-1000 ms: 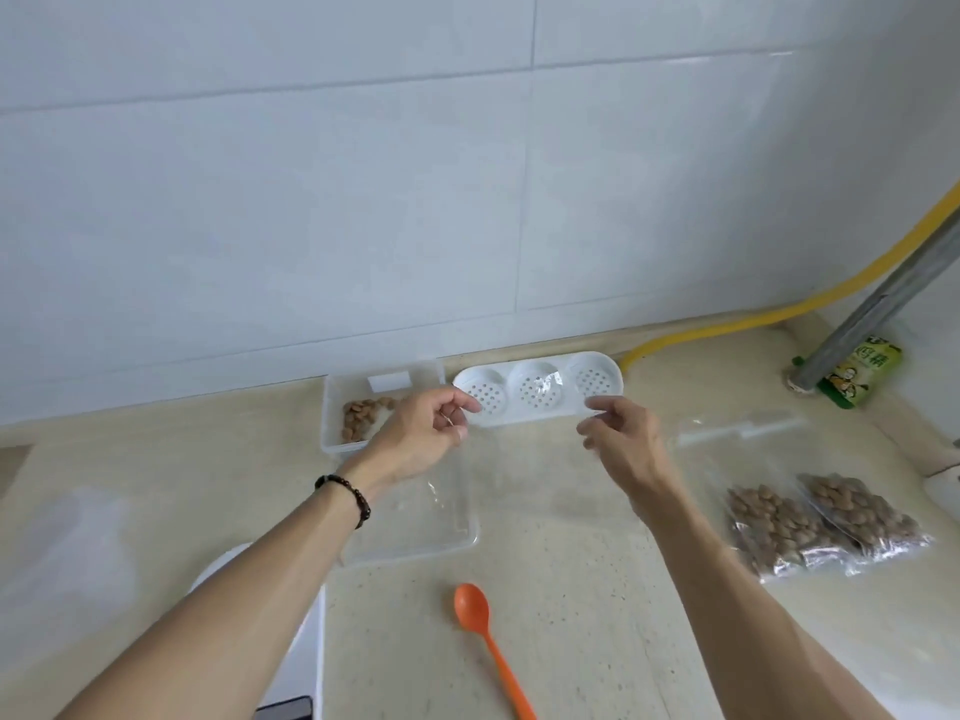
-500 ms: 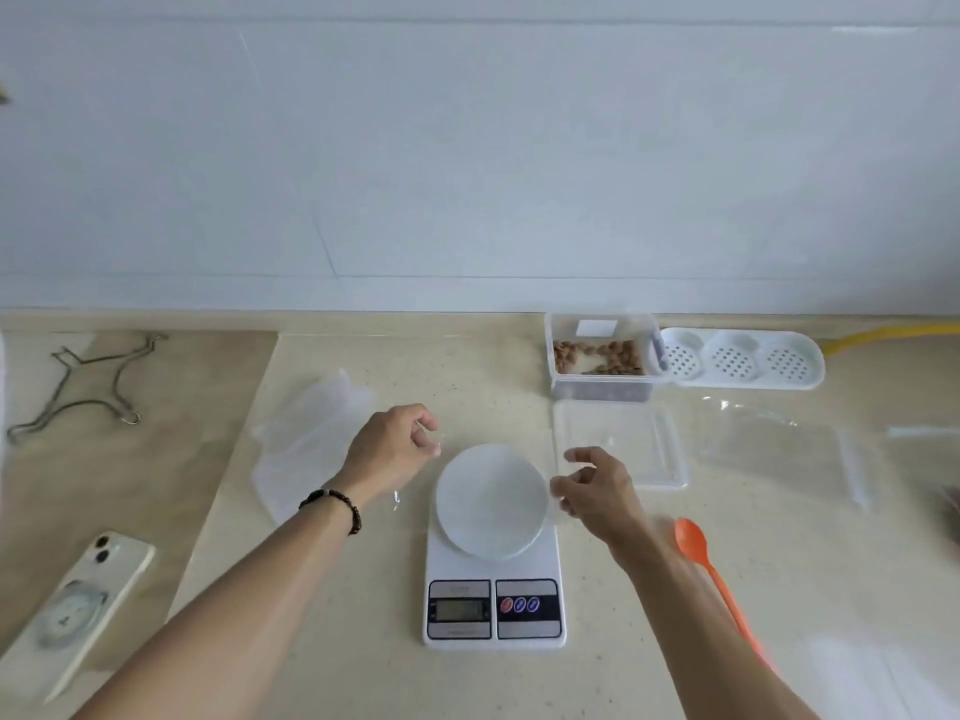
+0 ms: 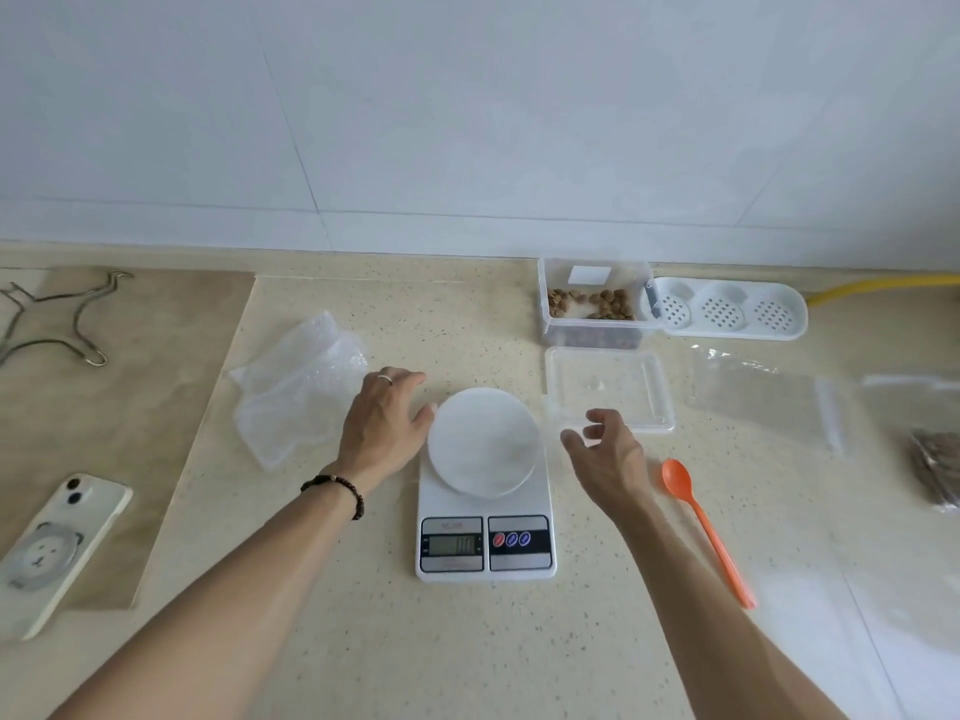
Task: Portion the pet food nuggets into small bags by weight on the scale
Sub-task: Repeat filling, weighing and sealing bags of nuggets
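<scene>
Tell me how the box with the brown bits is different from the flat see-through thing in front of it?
The clear box stands deep, with tall walls; the lid lies flat and shallow. The clear box holds brown pet food nuggets; the lid holds nothing. The clear box sits against the wall, while the lid lies closer to the scale. Both are see-through plastic rectangles.

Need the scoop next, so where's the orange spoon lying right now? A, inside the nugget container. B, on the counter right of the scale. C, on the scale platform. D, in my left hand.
B: the orange spoon lies flat on the counter, right of the scale, untouched by either hand.
</scene>
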The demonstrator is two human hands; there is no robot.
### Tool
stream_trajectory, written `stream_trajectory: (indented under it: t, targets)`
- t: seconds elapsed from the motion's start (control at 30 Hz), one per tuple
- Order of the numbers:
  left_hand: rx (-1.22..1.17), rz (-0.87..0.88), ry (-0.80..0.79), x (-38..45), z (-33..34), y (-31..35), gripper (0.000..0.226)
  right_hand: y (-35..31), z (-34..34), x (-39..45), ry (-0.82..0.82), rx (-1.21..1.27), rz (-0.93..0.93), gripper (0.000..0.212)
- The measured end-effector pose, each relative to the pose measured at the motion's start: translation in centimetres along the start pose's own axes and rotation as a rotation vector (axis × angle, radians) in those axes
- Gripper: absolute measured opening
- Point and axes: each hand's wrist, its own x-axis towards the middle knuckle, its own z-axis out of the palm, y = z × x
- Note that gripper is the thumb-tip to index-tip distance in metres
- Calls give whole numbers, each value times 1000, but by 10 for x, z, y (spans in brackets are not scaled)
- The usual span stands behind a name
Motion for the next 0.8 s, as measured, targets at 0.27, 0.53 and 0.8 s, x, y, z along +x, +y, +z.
stream_trajectory:
  t: [0.27, 0.53, 0.8]
  targets:
    - [137, 122, 91, -106, 11, -9, 47, 33, 17, -61, 184, -307, -411, 39]
    - [201, 132, -18, -171, 49, -23, 72, 83, 42, -112, 50, -601, -498, 43]
    - [182, 75, -50, -170, 72, -28, 85, 89, 52, -123, -51, -704, -483, 55]
